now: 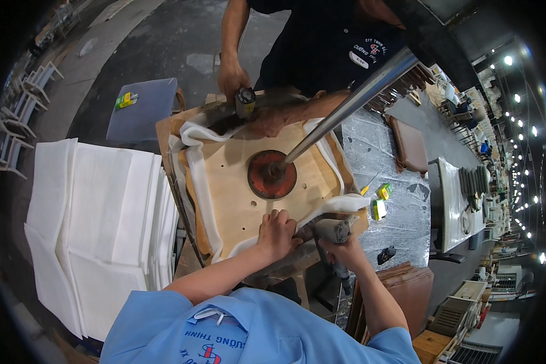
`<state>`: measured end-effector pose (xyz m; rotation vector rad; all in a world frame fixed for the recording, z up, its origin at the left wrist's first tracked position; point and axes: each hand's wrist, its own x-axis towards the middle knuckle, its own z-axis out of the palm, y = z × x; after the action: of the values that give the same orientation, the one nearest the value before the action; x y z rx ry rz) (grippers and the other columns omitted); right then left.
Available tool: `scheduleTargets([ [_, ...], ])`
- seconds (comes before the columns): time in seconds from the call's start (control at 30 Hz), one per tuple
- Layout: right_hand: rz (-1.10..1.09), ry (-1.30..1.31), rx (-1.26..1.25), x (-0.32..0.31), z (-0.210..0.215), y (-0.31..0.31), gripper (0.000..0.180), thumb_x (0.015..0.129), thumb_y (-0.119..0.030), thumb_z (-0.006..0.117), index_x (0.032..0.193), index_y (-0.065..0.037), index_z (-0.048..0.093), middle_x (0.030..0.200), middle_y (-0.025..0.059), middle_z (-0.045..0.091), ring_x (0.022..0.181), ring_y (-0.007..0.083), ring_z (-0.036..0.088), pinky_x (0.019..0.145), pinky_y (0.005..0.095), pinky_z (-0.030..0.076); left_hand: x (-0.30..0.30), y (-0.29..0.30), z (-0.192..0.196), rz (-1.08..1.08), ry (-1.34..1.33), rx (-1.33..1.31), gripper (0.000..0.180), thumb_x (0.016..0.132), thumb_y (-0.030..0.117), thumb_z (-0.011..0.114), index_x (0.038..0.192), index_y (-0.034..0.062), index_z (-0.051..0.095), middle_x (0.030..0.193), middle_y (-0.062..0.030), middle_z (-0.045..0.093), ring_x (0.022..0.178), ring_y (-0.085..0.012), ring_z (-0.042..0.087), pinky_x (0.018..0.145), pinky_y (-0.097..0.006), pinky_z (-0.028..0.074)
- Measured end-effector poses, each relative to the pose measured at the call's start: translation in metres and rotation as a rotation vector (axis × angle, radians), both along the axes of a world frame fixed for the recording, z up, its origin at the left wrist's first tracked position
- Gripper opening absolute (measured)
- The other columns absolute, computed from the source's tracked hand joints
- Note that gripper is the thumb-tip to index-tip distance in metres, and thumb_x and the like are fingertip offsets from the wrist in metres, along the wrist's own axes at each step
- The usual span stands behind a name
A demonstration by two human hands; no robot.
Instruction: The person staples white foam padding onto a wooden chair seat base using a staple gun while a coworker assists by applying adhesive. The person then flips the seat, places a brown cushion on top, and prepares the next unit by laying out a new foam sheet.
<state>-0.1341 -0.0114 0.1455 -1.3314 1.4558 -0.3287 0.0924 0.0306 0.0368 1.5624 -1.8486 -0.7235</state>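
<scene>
A light plywood panel (224, 176) lies in front of me, edged with white foam (196, 182) and brown covering. A red disc (262, 167) on a slanting metal rod (352, 100) rests on its middle. My left hand (277, 233) is closed at the panel's near edge, knuckles up; whatever its fingers grip is hidden. Just to its right, my right hand (341, 250) is wrapped round a staple gun (332, 230), whose nose is at the near right edge of the covering. Across the panel, a co-worker's hand holds another staple gun (245, 102); that person's other hand presses the far edge.
White foam sheets (103, 206) are stacked at left. A plastic-wrapped table (370, 145) on the right bears small yellow-green boxes (384, 192) and a brown cushion (407, 143). Brown panels (406, 291) stand near my right arm. A grey stool-like surface (142, 115) is at far left.
</scene>
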Motion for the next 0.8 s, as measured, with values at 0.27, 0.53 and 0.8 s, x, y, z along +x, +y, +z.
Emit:
scheduleTargets([
  [0.27,0.045,0.028,0.097,0.008,0.008,0.000,0.032,0.096,-0.008,0.084,0.124,-0.001,0.070,0.087,0.0033,0.072,0.059,0.0123,0.066,0.051,0.0298,0.050,-0.013,0.002,-0.011,-0.008,-0.022,-0.057,0.022,0.090,0.031,0.082,0.093,0.0098,0.077,0.108,-0.0120,0.062,0.108,-0.0359,0.057,0.096,-0.053,0.043],
  [0.53,0.071,0.100,0.169,0.009,0.004,-0.009,0.035,0.095,-0.016,0.088,0.124,-0.001,0.075,0.087,0.0024,0.073,0.062,0.0103,0.065,0.054,0.0289,0.051,-0.019,-0.002,-0.015,0.049,0.027,0.006,0.015,0.093,0.025,0.077,0.093,0.0102,0.076,0.110,-0.0120,0.062,0.111,-0.0351,0.055,0.097,-0.052,0.041],
  [0.8,0.054,0.080,0.171,0.017,0.010,-0.006,0.038,0.094,-0.017,0.088,0.126,0.000,0.074,0.087,0.0028,0.073,0.061,0.0101,0.065,0.054,0.0288,0.052,-0.018,-0.001,-0.013,0.070,0.033,0.050,0.013,0.092,0.023,0.078,0.090,0.0109,0.074,0.110,-0.0122,0.061,0.111,-0.0358,0.056,0.096,-0.052,0.041],
])
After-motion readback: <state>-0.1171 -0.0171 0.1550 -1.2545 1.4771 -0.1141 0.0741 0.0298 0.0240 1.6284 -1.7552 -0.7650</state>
